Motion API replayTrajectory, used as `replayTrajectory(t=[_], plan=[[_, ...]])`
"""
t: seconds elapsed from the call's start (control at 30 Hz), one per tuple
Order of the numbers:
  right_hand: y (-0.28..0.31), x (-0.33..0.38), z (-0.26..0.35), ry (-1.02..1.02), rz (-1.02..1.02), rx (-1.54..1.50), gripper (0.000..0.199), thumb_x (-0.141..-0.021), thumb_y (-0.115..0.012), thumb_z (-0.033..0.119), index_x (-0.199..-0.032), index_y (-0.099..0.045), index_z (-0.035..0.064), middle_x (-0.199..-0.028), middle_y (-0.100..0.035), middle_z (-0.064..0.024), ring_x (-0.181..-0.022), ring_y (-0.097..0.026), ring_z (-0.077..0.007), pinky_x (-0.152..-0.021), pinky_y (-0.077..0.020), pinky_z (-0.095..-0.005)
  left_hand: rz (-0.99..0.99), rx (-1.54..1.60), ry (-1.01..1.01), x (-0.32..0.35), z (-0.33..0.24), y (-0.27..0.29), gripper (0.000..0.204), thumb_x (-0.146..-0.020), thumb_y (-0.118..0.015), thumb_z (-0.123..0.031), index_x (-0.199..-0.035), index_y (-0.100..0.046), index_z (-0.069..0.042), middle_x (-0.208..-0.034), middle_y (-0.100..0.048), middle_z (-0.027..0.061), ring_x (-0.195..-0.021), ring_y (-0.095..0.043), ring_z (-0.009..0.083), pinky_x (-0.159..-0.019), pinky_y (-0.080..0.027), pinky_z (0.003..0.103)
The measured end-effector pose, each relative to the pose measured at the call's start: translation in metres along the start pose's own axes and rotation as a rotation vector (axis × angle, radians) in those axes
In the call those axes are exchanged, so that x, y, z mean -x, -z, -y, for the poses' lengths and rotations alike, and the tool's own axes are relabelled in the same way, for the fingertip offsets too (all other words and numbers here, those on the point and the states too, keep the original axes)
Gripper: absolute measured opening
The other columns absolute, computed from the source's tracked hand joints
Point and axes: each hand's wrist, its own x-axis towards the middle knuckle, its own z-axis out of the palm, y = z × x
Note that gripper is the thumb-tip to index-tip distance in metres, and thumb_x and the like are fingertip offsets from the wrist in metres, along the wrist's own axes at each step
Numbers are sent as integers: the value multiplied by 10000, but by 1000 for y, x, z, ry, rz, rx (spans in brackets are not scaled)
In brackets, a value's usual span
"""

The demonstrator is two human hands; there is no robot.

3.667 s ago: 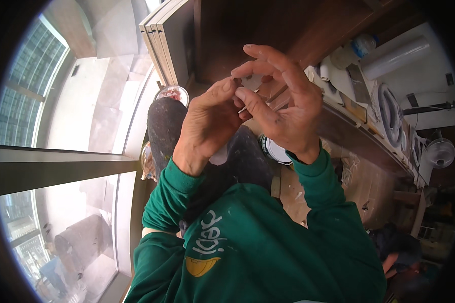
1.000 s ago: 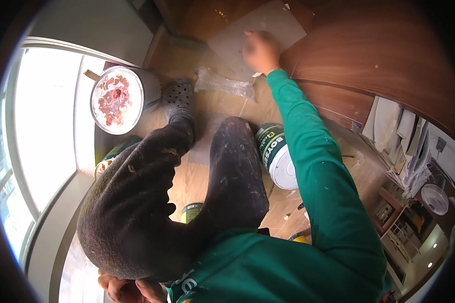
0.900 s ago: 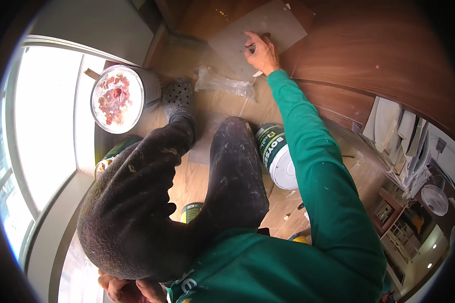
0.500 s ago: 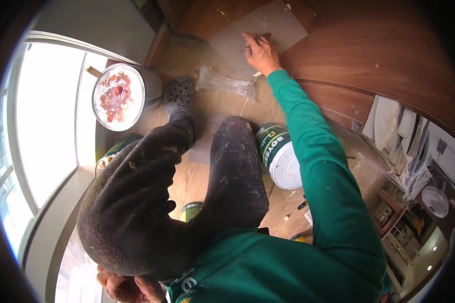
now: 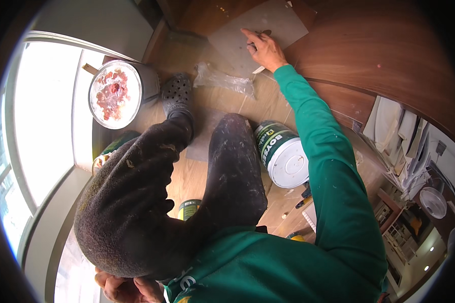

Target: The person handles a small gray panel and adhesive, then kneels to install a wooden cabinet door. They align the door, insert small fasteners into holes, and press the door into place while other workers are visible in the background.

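Note:
My right hand (image 5: 266, 51) reaches far forward over a grey flat sheet (image 5: 232, 43), its index finger stretched out and the others partly bent. I see nothing held in it. A dark patch lies by the fingertips; whether shadow or object, I cannot tell. A pale thin strip (image 5: 258, 69) pokes out beside the wrist. At the lower left, my left hand (image 5: 124, 288) is curled beside my bent leg, partly hidden behind it. What it holds, if anything, is out of sight. Crumpled clear plastic (image 5: 222, 81) lies on the floor near the sheet.
A bucket (image 5: 117, 95) with a red-stained white lid stands by the window at left. Beside my right arm lies a green bucket with a white lid (image 5: 291, 164). Another can (image 5: 189, 208) sits between my legs. Brown wood panelling (image 5: 379, 45) spans the right.
My right hand has shifted very slightly right, its index finger still stretched over the sheet. The whole view has moved a little. My left hand stays curled by my leg.

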Motion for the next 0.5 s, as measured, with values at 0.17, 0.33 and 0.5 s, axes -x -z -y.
replayTrajectory(t=[0.17,0.33,0.5], plan=[[-6,2,-6,36,-41,7,468,-851,-565,91,-1309,-547,183,-946,-684,-78,-987,-618,-282,-835,-536,-413,-9,2,-30,-1,0,-4,291,-834,-664,-81,-1094,-552,-16,-963,-548,111,-943,-571,226,-897,-451,365],[-7,1,-6,93,-67,68,485,-846,-572,85,-1320,-542,189,-906,-678,-82,-945,-625,-269,-839,-535,-404,9,-20,-37,-4,0,-2,281,-834,-662,-82,-1084,-550,-20,-951,-541,107,-925,-560,220,-868,-447,357],[-1,0,-4,76,18,99,504,-845,-573,71,-1334,-533,186,-883,-667,-102,-943,-623,-278,-851,-530,-398,41,-34,-43,-7,0,-1,265,-839,-665,-90,-1069,-552,-22,-943,-539,103,-910,-553,215,-862,-444,357]])
